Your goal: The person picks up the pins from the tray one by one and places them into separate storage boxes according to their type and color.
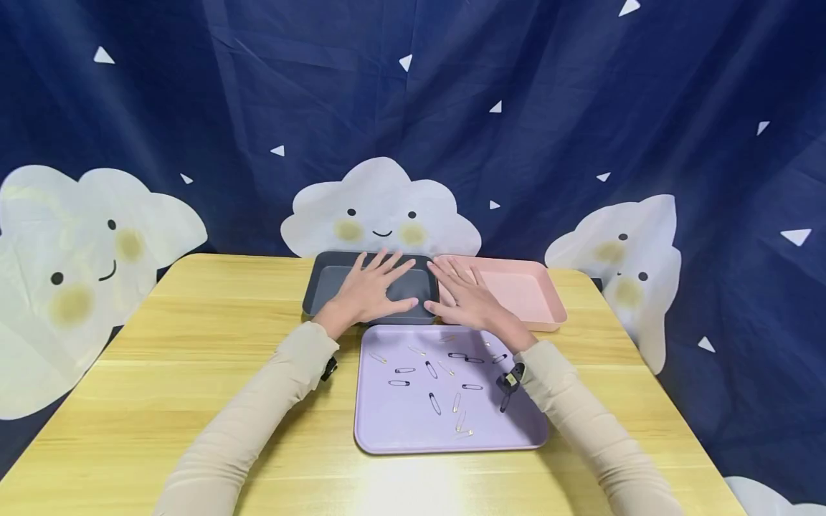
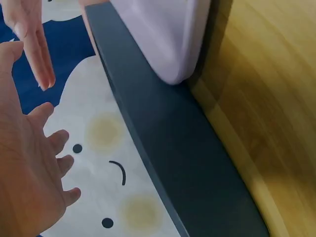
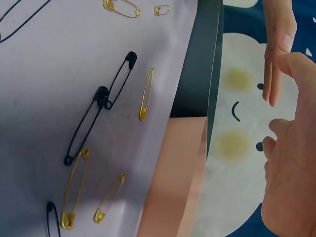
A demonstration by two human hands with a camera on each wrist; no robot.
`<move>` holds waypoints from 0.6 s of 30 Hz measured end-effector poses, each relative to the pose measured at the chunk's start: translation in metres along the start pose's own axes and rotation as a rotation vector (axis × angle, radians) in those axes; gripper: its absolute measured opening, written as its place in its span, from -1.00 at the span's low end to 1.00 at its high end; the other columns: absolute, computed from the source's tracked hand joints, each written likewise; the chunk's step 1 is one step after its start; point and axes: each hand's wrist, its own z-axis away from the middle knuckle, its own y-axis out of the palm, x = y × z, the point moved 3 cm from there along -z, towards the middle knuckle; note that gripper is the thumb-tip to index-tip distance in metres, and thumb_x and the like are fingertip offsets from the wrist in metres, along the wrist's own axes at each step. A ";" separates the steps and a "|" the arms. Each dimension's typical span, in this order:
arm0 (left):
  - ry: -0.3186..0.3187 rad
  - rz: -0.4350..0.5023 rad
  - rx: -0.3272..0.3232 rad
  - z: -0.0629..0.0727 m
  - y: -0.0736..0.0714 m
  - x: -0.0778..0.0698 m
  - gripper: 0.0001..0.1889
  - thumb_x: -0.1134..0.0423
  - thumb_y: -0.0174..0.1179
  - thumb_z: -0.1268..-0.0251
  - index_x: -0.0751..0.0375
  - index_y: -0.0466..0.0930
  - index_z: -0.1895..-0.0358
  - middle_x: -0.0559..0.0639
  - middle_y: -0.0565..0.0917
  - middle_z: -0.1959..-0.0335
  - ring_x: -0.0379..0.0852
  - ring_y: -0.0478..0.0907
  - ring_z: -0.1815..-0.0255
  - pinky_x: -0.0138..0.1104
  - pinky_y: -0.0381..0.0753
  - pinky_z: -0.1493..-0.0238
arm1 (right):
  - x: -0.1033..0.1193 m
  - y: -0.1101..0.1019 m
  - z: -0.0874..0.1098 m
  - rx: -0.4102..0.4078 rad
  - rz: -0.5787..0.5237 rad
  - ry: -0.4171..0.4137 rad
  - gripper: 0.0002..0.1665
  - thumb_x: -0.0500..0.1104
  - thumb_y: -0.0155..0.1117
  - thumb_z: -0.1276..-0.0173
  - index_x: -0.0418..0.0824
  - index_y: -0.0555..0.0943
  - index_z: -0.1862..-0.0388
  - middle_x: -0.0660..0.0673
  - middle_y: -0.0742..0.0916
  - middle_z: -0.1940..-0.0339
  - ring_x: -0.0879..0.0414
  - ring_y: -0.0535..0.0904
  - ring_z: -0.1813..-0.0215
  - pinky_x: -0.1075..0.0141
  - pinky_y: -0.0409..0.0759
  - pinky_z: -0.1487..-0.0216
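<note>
My left hand [image 1: 372, 290] is spread flat above the dark grey tray [image 1: 314, 290], fingers apart and holding nothing. My right hand [image 1: 467, 297] hovers with straight fingers where the grey tray meets the pink tray [image 1: 548, 294], also holding nothing. Nearer to me lies a lilac tray [image 1: 400, 423] with black safety pins [image 1: 435, 403] and gold safety pins [image 1: 457, 402] scattered over it. In the right wrist view, two black safety pins [image 3: 83, 128] overlap end to end, with a gold safety pin [image 3: 146, 94] beside them. Both wrist views show the hands raised above the tray rims.
The trays stand on a wooden table [image 1: 161, 358], grey and pink side by side at the back, lilac in front. A dark blue curtain [image 1: 348, 93] with smiling clouds hangs right behind the table. Each wrist carries a small black camera strap [image 1: 329, 368].
</note>
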 end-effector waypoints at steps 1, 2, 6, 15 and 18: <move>-0.010 0.005 0.006 0.001 -0.001 0.002 -0.07 -0.61 -0.27 -0.29 -0.33 -0.15 -0.67 -0.07 -0.07 -0.71 0.08 -0.25 -0.73 0.21 -0.25 -0.63 | 0.001 -0.001 0.000 0.000 0.002 -0.006 -0.01 0.39 -0.05 -0.49 0.09 -0.10 -0.72 0.06 -0.04 -0.74 -0.06 -0.21 -0.74 -0.21 -0.42 -0.63; -0.021 0.024 0.010 0.002 -0.003 0.005 -0.07 -0.60 -0.24 -0.30 -0.32 -0.13 -0.67 -0.06 -0.06 -0.71 0.10 -0.24 -0.73 0.22 -0.26 -0.62 | 0.002 -0.002 0.001 -0.003 0.000 -0.015 -0.01 0.37 -0.02 -0.48 0.08 -0.08 -0.72 0.05 -0.03 -0.74 -0.07 -0.19 -0.74 -0.20 -0.41 -0.64; -0.066 0.101 0.014 0.007 -0.013 0.020 -0.07 -0.55 -0.14 -0.31 -0.28 -0.08 -0.67 0.01 0.00 -0.70 0.18 -0.19 -0.71 0.26 -0.27 -0.61 | 0.005 -0.006 0.002 -0.005 0.021 -0.058 -0.02 0.40 -0.01 -0.46 0.10 -0.03 -0.71 0.03 0.02 -0.73 -0.07 -0.15 -0.74 -0.19 -0.39 -0.64; -0.163 0.308 -0.020 0.023 -0.029 0.075 -0.06 -0.51 -0.11 -0.35 -0.19 -0.10 -0.68 0.15 -0.05 -0.70 0.33 -0.23 -0.69 0.35 -0.23 -0.56 | 0.019 -0.015 0.005 0.000 0.101 -0.203 -0.06 0.37 0.05 -0.41 0.01 0.18 -0.66 -0.07 0.21 -0.69 -0.06 -0.04 -0.72 -0.21 -0.26 -0.65; -0.200 0.406 -0.033 0.031 -0.031 0.092 -0.07 -0.47 -0.07 -0.38 -0.18 -0.13 -0.68 0.15 -0.08 -0.70 0.35 -0.25 -0.69 0.34 -0.23 -0.56 | 0.026 -0.016 0.008 0.010 0.127 -0.258 -0.08 0.35 0.07 -0.42 -0.01 0.22 -0.64 -0.11 0.27 -0.67 -0.06 -0.02 -0.72 -0.22 -0.19 -0.65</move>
